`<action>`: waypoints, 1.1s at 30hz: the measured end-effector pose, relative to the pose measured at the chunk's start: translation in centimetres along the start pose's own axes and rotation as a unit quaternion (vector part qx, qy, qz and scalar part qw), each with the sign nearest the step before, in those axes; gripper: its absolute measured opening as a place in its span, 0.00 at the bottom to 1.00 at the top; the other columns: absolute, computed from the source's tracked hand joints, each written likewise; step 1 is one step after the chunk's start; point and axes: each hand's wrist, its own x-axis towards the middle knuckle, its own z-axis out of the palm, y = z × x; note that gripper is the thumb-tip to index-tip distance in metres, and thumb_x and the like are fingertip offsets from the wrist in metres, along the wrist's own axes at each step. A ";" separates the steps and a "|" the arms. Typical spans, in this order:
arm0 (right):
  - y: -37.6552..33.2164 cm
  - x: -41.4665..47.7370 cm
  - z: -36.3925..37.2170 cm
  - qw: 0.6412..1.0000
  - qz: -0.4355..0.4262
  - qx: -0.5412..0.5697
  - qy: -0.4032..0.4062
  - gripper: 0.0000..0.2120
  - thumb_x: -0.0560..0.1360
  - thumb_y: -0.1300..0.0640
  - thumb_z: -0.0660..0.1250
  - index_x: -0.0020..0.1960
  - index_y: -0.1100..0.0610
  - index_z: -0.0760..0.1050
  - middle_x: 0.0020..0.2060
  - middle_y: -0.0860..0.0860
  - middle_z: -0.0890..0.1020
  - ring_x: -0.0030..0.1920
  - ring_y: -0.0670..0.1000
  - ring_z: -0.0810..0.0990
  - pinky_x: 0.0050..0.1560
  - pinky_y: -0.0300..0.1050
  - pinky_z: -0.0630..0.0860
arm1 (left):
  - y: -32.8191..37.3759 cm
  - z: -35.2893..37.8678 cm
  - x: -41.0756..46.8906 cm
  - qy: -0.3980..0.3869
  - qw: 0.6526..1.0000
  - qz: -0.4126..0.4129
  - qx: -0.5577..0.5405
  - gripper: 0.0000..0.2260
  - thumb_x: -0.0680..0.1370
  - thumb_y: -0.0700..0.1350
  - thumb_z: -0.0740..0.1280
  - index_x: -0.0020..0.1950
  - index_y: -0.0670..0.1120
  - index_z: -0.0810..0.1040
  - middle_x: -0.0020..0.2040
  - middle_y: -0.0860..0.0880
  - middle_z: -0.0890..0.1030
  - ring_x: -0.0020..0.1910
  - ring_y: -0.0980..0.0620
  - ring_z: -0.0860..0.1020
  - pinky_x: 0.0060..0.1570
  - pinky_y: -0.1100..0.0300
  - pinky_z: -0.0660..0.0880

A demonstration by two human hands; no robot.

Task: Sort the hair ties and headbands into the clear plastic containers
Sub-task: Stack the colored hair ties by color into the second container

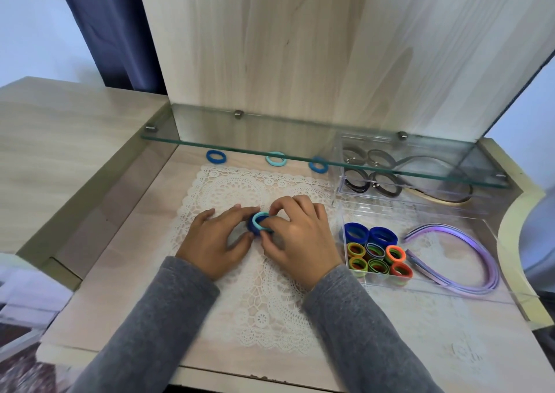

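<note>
1. The right hand's (300, 236) fingertips (274, 212) and thumb pinch a teal hair tie (259, 217).
2. The left hand's (216, 236) thumb and forefinger clamp a dark blue hair tie (251, 229) just beneath the teal one. The pair is held over the middle of a lace doily (240, 188).
3. Right of the hands, the near clear container (426, 290) holds upright coloured ties (375, 254) on its left and purple headbands (468, 275) on its right.
4. The far clear container (336, 179) holds dark ties (369, 179) and dark headbands (444, 197). It sits partly under a glass shelf (270, 140).
5. Three loose hair ties (276, 159) lie in a row at the doily's far edge, by the shelf's front edge.
</note>
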 end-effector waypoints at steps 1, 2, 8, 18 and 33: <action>0.0 0.0 -0.1 1.000 0.005 0.002 0.004 0.13 0.72 0.48 0.60 0.45 0.51 0.81 0.47 0.46 0.77 0.50 0.51 0.72 0.46 0.48 0.68 | 0.0 0.0 0.0 -0.003 1.000 0.000 0.002 0.21 0.75 0.53 0.59 0.69 0.59 0.70 0.64 0.62 0.75 0.69 0.61 0.68 0.68 0.59 0.52; 0.1 0.1 -0.1 1.000 0.007 0.004 0.006 0.13 0.72 0.48 0.60 0.45 0.51 0.81 0.47 0.46 0.77 0.50 0.51 0.72 0.46 0.48 0.68 | 0.0 0.0 0.0 -0.005 1.000 0.000 0.004 0.21 0.75 0.53 0.59 0.69 0.59 0.70 0.64 0.62 0.75 0.69 0.61 0.67 0.69 0.59 0.52; -0.2 0.4 0.2 1.000 -0.004 -0.010 -0.020 0.08 0.71 0.49 0.66 0.45 0.51 0.81 0.46 0.47 0.77 0.50 0.52 0.72 0.45 0.49 0.69 | -0.2 0.0 0.1 -0.006 1.000 -0.002 0.002 0.19 0.78 0.50 0.62 0.69 0.59 0.69 0.65 0.63 0.75 0.69 0.62 0.67 0.70 0.57 0.52; 0.2 0.4 -0.3 0.996 0.016 -0.039 -0.084 0.13 0.71 0.45 0.65 0.51 0.48 0.80 0.51 0.48 0.73 0.53 0.52 0.68 0.50 0.49 0.65 | -0.1 -0.1 0.0 -0.003 1.000 0.001 0.005 0.20 0.78 0.50 0.63 0.70 0.58 0.68 0.65 0.61 0.75 0.70 0.61 0.66 0.68 0.61 0.51; 0.7 1.7 -1.4 0.991 -0.054 -0.081 -0.095 0.06 0.69 0.53 0.73 0.45 0.53 0.83 0.47 0.50 0.74 0.51 0.56 0.69 0.47 0.50 0.64 | 1.3 -0.2 -0.3 0.007 0.999 0.011 0.048 0.18 0.76 0.52 0.62 0.65 0.62 0.70 0.57 0.68 0.76 0.58 0.64 0.76 0.69 0.54 0.58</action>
